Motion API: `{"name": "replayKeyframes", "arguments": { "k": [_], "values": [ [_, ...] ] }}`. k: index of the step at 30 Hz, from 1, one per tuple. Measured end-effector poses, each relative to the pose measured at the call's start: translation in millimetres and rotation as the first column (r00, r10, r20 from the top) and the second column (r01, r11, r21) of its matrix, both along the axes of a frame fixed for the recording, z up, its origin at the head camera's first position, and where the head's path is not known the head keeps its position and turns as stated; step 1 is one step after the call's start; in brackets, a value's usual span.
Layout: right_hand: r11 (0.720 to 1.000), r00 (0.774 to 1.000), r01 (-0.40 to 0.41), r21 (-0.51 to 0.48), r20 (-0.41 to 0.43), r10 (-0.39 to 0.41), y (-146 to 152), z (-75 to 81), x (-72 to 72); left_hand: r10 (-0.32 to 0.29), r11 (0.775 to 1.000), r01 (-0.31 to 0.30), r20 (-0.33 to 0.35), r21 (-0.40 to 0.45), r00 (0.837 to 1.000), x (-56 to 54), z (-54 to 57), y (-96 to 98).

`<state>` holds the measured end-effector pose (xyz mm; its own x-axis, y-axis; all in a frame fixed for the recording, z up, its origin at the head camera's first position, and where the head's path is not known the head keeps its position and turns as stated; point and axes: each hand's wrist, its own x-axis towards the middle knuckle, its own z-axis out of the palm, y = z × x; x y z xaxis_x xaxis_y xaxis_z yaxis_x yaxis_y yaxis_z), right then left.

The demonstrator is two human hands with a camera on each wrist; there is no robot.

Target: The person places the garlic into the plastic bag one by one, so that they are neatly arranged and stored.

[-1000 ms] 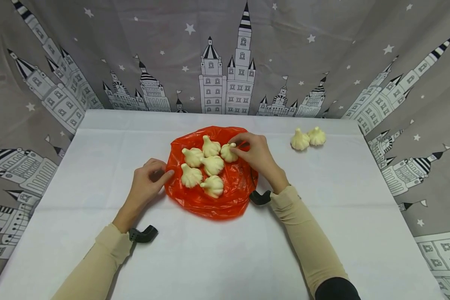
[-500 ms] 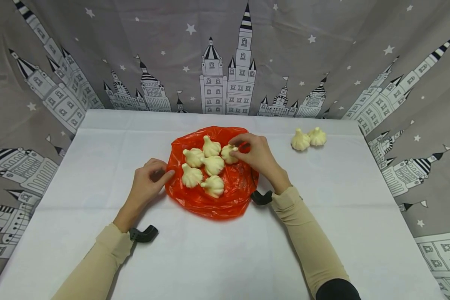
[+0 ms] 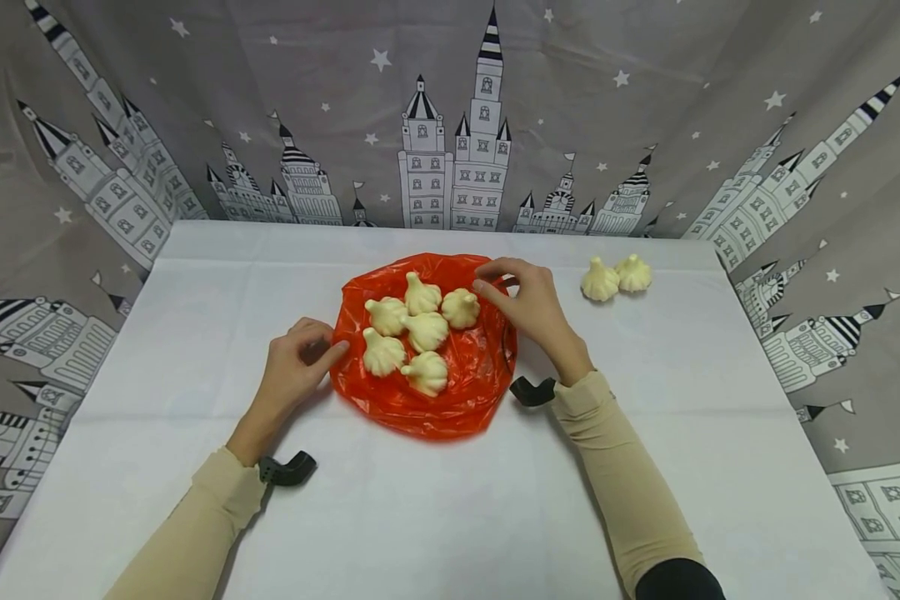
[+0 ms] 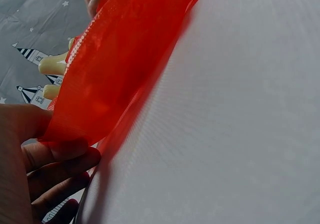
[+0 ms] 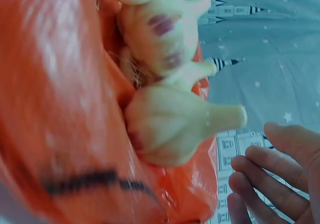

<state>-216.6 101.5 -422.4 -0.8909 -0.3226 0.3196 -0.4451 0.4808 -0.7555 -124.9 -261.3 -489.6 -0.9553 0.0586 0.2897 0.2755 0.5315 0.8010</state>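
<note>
A red plastic bag (image 3: 468, 400) lies spread on the table, with several pale garlic bulbs (image 3: 427, 331) grouped on it. My left hand (image 3: 292, 362) pinches the bag's left edge between thumb and fingers; the left wrist view shows the red film (image 4: 110, 73) between them. My right hand (image 3: 528, 304) is over the bag's upper right edge, holding nothing. Its fingers (image 5: 280, 169) are spread apart from the stem of the nearest bulb (image 5: 172, 126) in the right wrist view. That bulb (image 3: 461, 308) sits at the right of the group.
Two more garlic bulbs (image 3: 600, 280) stand side by side on the white tablecloth (image 3: 682, 358) at the back right. A grey curtain (image 3: 307, 67) printed with castles and stars hangs behind the table and along its sides.
The right hand has let go of the rightmost garlic bulb on the bag and moved a little to the right. The left hand has stayed at the bag's edge.
</note>
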Motion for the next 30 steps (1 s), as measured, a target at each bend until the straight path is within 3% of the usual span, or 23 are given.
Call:
{"name": "replayKeyframes", "arguments": {
  "k": [9, 21, 30],
  "values": [
    [0.992, 0.993, 0.102, -0.079, -0.058, -0.107, 31, -3.2, -7.1, 0.007, 1.000, -0.007, 0.012, 0.011, 1.000, 0.8, -0.3, -0.2],
    [0.948, 0.952, 0.277, -0.159, -0.085, -0.293, 71, 2.1, -13.9, 0.005, 1.000, -0.005, -0.003, 0.022, 1.000, 0.5, -0.4, 0.1],
    [0.870, 0.880, 0.458, -0.183, -0.048, -0.473, 102, 4.1, -13.6, 0.005, 1.000, -0.005, -0.025, 0.016, 1.000, -1.8, -2.0, -0.6]
  ]
}}
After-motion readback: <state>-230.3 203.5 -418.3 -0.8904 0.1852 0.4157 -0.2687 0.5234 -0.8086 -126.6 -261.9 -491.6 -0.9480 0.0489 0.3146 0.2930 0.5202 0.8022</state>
